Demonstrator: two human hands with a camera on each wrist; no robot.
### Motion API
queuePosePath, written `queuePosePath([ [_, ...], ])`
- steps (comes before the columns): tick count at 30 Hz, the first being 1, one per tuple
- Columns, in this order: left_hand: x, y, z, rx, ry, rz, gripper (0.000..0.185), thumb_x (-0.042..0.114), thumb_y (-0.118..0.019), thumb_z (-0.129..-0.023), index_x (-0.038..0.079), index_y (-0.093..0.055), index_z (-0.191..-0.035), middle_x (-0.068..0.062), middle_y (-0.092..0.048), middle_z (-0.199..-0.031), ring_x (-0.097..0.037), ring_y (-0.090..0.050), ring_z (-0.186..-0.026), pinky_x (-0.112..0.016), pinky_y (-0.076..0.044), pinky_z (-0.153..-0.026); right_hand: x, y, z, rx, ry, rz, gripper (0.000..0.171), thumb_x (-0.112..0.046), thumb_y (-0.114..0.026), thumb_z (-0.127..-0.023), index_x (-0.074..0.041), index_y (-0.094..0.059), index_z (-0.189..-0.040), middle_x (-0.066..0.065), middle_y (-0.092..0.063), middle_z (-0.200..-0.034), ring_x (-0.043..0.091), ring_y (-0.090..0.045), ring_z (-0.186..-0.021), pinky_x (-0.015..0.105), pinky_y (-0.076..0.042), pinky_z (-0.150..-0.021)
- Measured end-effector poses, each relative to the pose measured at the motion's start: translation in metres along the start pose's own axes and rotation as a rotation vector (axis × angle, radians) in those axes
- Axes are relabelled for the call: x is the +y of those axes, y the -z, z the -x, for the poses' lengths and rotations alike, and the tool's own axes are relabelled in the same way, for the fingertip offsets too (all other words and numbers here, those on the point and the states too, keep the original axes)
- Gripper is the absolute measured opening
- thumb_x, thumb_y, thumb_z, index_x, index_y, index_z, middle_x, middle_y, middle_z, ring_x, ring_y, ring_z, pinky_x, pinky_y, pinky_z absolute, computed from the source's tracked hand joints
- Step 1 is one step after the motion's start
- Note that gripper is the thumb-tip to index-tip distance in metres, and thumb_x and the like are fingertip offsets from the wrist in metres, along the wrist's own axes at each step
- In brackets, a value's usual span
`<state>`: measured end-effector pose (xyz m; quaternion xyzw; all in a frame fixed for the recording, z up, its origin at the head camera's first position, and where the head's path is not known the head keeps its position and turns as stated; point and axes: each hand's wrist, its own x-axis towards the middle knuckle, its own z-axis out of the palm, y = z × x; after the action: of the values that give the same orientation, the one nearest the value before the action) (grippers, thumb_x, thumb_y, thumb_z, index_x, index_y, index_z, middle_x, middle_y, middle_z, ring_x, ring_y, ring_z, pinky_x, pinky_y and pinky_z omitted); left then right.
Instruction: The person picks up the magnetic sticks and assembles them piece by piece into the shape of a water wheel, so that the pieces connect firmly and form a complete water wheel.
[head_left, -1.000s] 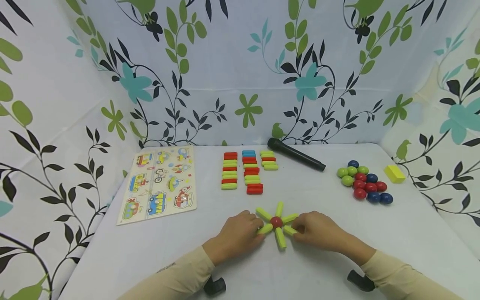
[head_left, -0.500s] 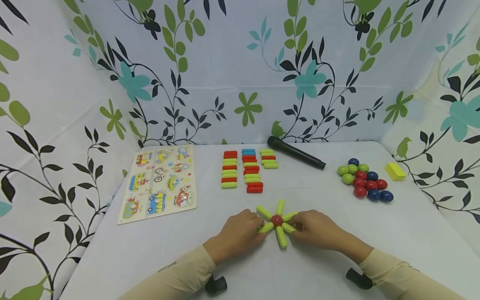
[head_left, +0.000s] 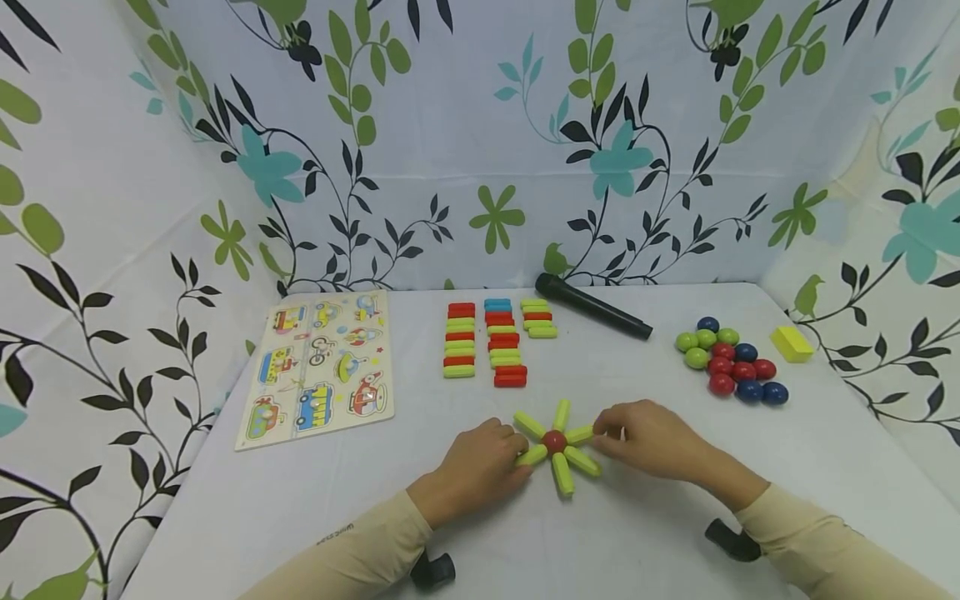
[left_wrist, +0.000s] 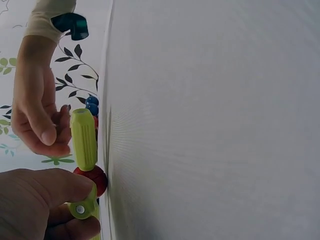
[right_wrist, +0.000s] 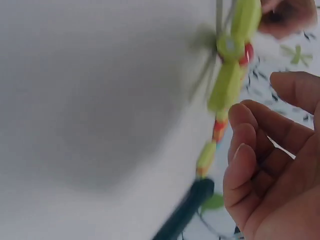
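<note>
Six-armed on the white table, yellow-green ridged sticks [head_left: 562,475] radiate from a red ball [head_left: 554,442] like a flower. My left hand [head_left: 483,467] pinches the lower-left stick [head_left: 532,455] between thumb and fingers; its round end shows under the thumb in the left wrist view. On the other side, my right hand [head_left: 651,440] has its thumb and fingers apart with nothing between them. Its fingertips are right at the outer end of the upper-right stick [head_left: 580,434]. The lower-right stick [head_left: 582,461] lies in full view just below that hand.
Rows of red, green and blue sticks [head_left: 460,340] lie behind the flower shape. A wooden picture board [head_left: 318,367] is at left, a black microphone [head_left: 592,307] at the back. Red, blue and green balls [head_left: 742,372] cluster at right beside a yellow block [head_left: 791,343].
My right hand has let go of the lower-right stick and moved up and right. That stick is now fully visible. The left hand has kept its grip in place.
</note>
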<state>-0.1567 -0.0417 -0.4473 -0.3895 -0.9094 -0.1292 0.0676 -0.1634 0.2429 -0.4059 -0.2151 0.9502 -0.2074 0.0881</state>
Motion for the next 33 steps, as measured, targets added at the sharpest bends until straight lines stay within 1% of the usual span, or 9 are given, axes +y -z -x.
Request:
queuePosePath([
  [4, -0.001, 0.001, 0.0, -0.001, 0.007, 0.005, 0.018, 0.03, -0.078, -0.09, 0.016, -0.074, -0.099, 0.007, -0.068, -0.085, -0.007, -0.049, -0.074, -0.015, -0.04, -0.056, 0.027, 0.035, -0.005, 0.121, -0.079, 0.125, 0.022, -0.023, -0.07, -0.094, -0.009, -0.075, -0.111, -0.004, -0.069, -0.088, 0.011, -0.059, -0.076, 0.029, -0.051, -0.063],
  [6, -0.001, 0.002, 0.0, -0.003, 0.011, 0.005, 0.018, 0.031, -0.078, -0.09, 0.016, -0.075, -0.1, 0.007, -0.069, -0.086, -0.007, -0.049, -0.074, -0.015, -0.04, -0.056, 0.049, 0.052, -0.009, 0.178, -0.129, 0.204, 0.027, -0.02, -0.069, -0.095, -0.005, -0.073, -0.116, 0.004, -0.072, -0.092, 0.018, -0.064, -0.079, 0.033, -0.054, -0.062],
  [8, -0.001, 0.002, 0.0, -0.002, 0.014, 0.004, 0.019, 0.031, -0.078, -0.09, 0.016, -0.075, -0.1, 0.007, -0.069, -0.086, -0.007, -0.049, -0.074, -0.015, -0.04, -0.056, 0.074, 0.065, -0.013, 0.213, -0.182, 0.27, 0.03, -0.019, -0.068, -0.095, -0.002, -0.07, -0.12, 0.013, -0.073, -0.101, 0.029, -0.067, -0.087, 0.042, -0.057, -0.064],
  [10, -0.002, 0.001, 0.001, 0.0, 0.013, 0.006, 0.019, 0.031, -0.079, -0.089, 0.016, -0.075, -0.1, 0.007, -0.068, -0.085, -0.007, -0.049, -0.074, -0.015, -0.04, -0.056, 0.098, 0.074, -0.016, 0.215, -0.233, 0.306, 0.034, -0.019, -0.067, -0.095, -0.001, -0.068, -0.123, 0.019, -0.072, -0.109, 0.037, -0.065, -0.097, 0.051, -0.057, -0.068],
  [12, -0.002, 0.0, 0.001, -0.002, 0.011, 0.012, 0.019, 0.031, -0.079, -0.089, 0.016, -0.075, -0.1, 0.007, -0.068, -0.085, -0.007, -0.049, -0.074, -0.015, -0.041, -0.056, 0.117, 0.077, -0.018, 0.206, -0.27, 0.321, 0.036, -0.018, -0.067, -0.094, 0.0, -0.067, -0.125, 0.023, -0.07, -0.115, 0.044, -0.062, -0.104, 0.059, -0.055, -0.072],
  [15, -0.002, -0.002, 0.0, -0.015, 0.013, 0.021, 0.019, 0.031, -0.079, -0.09, 0.015, -0.076, -0.102, 0.006, -0.07, -0.087, -0.007, -0.049, -0.075, -0.014, -0.042, -0.058, 0.136, 0.077, -0.019, 0.171, -0.305, 0.327, 0.039, -0.02, -0.068, -0.093, 0.0, -0.066, -0.126, 0.024, -0.068, -0.119, 0.046, -0.058, -0.107, 0.063, -0.053, -0.075],
  [19, -0.002, -0.002, 0.0, -0.028, 0.024, 0.019, 0.02, 0.031, -0.078, -0.09, 0.016, -0.076, -0.104, 0.006, -0.07, -0.088, -0.007, -0.05, -0.075, -0.014, -0.043, -0.059, 0.145, 0.074, -0.022, 0.15, -0.315, 0.345, 0.038, -0.021, -0.068, -0.092, -0.001, -0.068, -0.125, 0.025, -0.068, -0.119, 0.046, -0.057, -0.107, 0.064, -0.054, -0.076],
  [26, -0.002, 0.001, -0.001, -0.025, 0.029, 0.013, 0.02, 0.031, -0.078, -0.09, 0.016, -0.076, -0.103, 0.006, -0.07, -0.087, -0.007, -0.049, -0.074, -0.014, -0.042, -0.057, 0.148, 0.07, -0.026, 0.126, -0.332, 0.381, 0.037, -0.017, -0.066, -0.092, 0.001, -0.067, -0.124, 0.025, -0.069, -0.115, 0.045, -0.057, -0.104, 0.067, -0.053, -0.079],
  [33, -0.003, -0.001, 0.0, -0.022, 0.026, 0.013, 0.02, 0.03, -0.078, -0.09, 0.016, -0.076, -0.103, 0.007, -0.07, -0.086, -0.006, -0.049, -0.074, -0.014, -0.041, -0.057, 0.15, 0.067, -0.027, 0.105, -0.345, 0.382, 0.041, -0.017, -0.07, -0.092, 0.002, -0.065, -0.127, 0.026, -0.068, -0.114, 0.046, -0.056, -0.106, 0.07, -0.051, -0.081],
])
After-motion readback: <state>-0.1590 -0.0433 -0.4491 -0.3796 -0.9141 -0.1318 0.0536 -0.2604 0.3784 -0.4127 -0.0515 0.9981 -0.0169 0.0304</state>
